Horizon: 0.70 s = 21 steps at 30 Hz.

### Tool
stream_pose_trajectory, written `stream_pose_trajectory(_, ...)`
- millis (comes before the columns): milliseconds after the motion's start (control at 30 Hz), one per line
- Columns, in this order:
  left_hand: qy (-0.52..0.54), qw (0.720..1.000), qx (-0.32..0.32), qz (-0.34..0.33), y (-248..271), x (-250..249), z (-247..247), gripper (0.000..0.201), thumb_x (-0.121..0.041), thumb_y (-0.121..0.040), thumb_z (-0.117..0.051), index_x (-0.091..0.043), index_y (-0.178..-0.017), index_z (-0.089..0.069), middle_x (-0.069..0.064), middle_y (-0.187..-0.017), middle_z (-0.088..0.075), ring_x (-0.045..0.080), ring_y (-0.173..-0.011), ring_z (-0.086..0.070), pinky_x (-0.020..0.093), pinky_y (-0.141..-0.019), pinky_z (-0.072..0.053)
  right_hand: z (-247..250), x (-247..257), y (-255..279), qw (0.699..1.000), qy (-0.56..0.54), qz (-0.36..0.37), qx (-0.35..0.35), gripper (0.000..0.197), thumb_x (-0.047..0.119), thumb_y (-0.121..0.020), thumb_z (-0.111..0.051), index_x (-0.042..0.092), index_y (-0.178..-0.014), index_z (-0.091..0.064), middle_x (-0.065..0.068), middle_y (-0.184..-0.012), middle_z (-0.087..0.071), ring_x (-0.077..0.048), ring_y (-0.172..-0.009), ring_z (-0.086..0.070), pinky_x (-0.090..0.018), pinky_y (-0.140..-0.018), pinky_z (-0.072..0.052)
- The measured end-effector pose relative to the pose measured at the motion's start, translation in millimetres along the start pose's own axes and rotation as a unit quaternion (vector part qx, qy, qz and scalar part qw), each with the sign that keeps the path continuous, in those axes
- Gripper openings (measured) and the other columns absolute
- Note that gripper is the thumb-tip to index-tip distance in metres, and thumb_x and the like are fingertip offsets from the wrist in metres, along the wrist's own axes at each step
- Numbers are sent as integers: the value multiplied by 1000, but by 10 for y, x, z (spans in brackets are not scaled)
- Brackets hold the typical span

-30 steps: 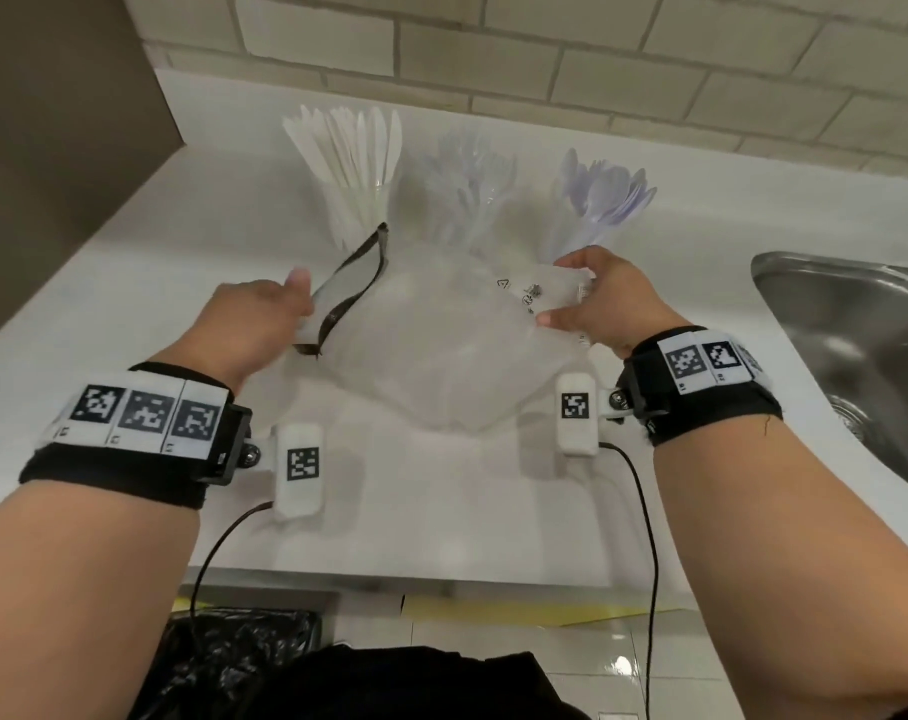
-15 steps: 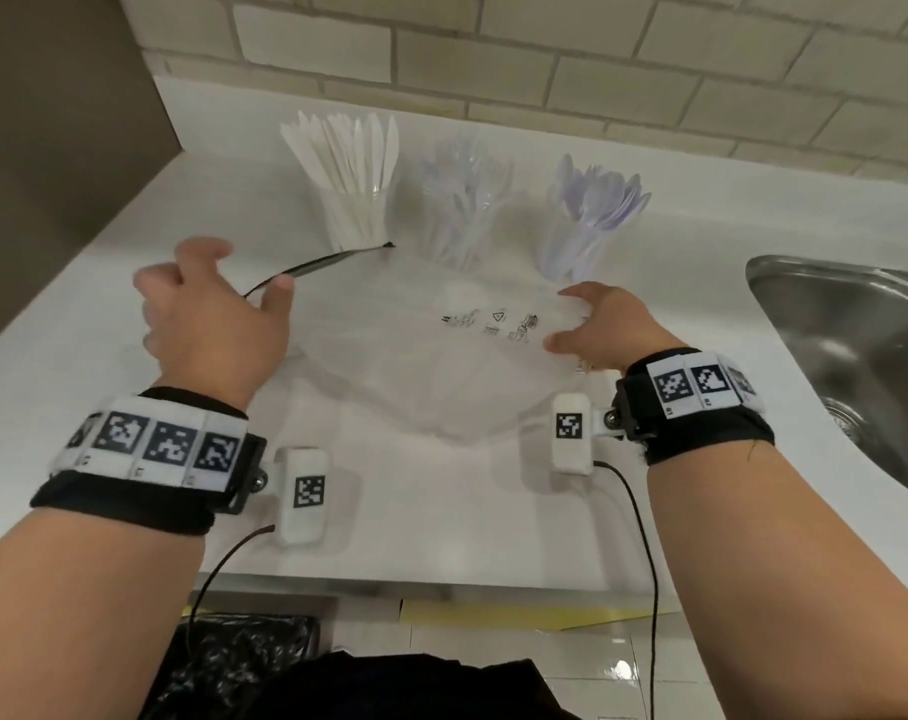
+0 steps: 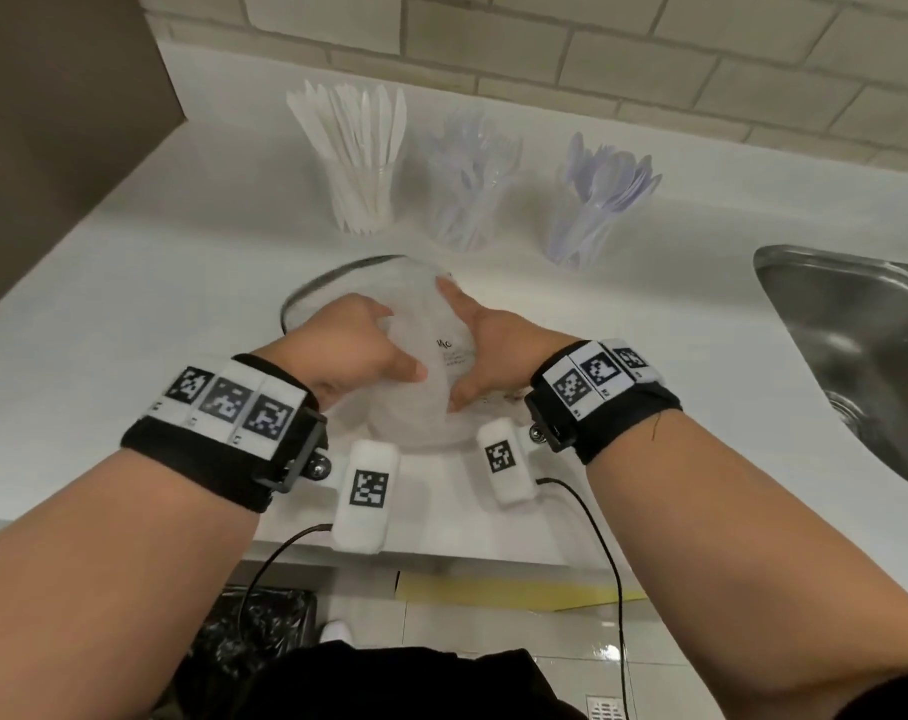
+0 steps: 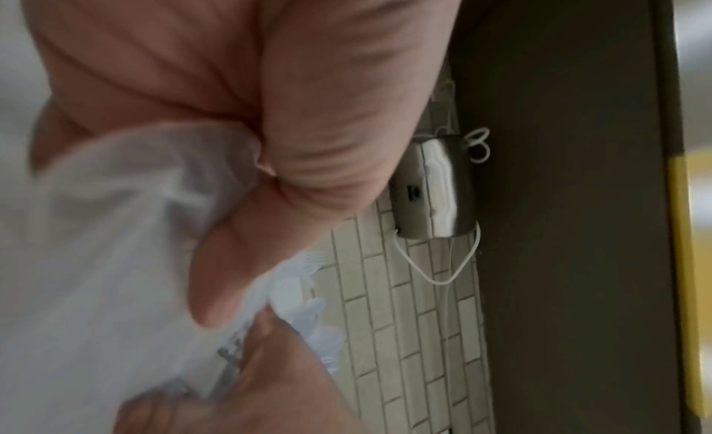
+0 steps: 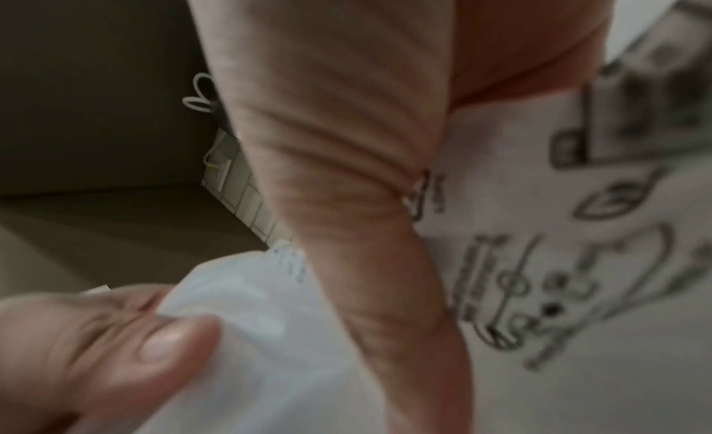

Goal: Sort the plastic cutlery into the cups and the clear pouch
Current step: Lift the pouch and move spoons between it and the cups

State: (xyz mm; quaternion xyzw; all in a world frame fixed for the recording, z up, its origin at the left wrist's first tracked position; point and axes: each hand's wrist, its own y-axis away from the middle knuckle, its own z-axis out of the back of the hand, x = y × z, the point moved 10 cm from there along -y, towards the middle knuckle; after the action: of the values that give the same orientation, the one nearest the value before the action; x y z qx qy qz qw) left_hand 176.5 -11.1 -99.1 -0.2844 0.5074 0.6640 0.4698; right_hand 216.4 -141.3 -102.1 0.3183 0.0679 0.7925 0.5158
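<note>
While both hands bunch the clear pouch over the worktop, left hand fingers clench its film, right hand fingers grasp its printed side. Knife cup, fork cup, spoon cup stand beyond fingers, apart from pouch.

Three clear cups stand in a row along the back edge of the counter: one cup of white knives, one cup of clear forks, one cup of pale spoons. One clear pouch lies near the front edge. One sink sits at the right end.
</note>
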Motion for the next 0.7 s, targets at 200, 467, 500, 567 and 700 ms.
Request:
stream_pose_trajectory(200, -101, 993, -21, -60, 104, -29, 177, 80, -55, -46, -90, -23, -116, -66, 1, -123, -57, 14, -106, -61, 33, -99, -48, 427, 219, 194, 948, -263, 99, -147, 29, -7, -73, -69, 17, -86, -59, -4, -86, -63, -27, -82, -65, -32, -69, -53)
stream_pose_trajectory(467, -61, 941, -301, -144, 410, -141, 779, 24, -23, -77, -74, -17, -93, -56, -2, -82, -62, 20, -81, -59, 26, -68, -42, 310, 286, 342, 929, -334, 80, -138, 65, 2, -73, -78, 34, -124, -53, 3, -118, -49, -15, -103, -56, -32, -84, -52)
stream_pose_trajectory(500, -67, 926, -341, -150, 494, -175, 843, 30, -22, -79, -73, -18, -100, -53, -4, -86, -59, 18, -82, -57, 24, -69, -39, 234, 330, 348, 929, -346, 81, -105, 77, 13, -76, -79, 44, -135, -41, 6, -127, -42, -14, -112, -53, -35, -91, -52)
stream_pose_trajectory(567, -52, 930, -319, -175, 546, -255, 758, 37, -22, -77, -78, -19, -105, -54, -10, -88, -58, 8, -78, -56, 21, -69, -40, 73, 528, 388, 880, -465, 92, -30, 75, 29, -85, -71, 49, -143, -27, 10, -138, -38, -14, -119, -53, -43, -92, -54)
stream_pose_trajectory(700, 26, 968, -109, -225, 520, -335, 301, 28, -28, -66, -83, -30, -86, -64, -2, -106, -59, 5, -91, -61, 15, -75, -49, 105, 542, 345, 808, -579, 52, -98, 41, 35, -88, -66, 13, -119, -54, -8, -119, -62, -28, -106, -65, -47, -83, -57)
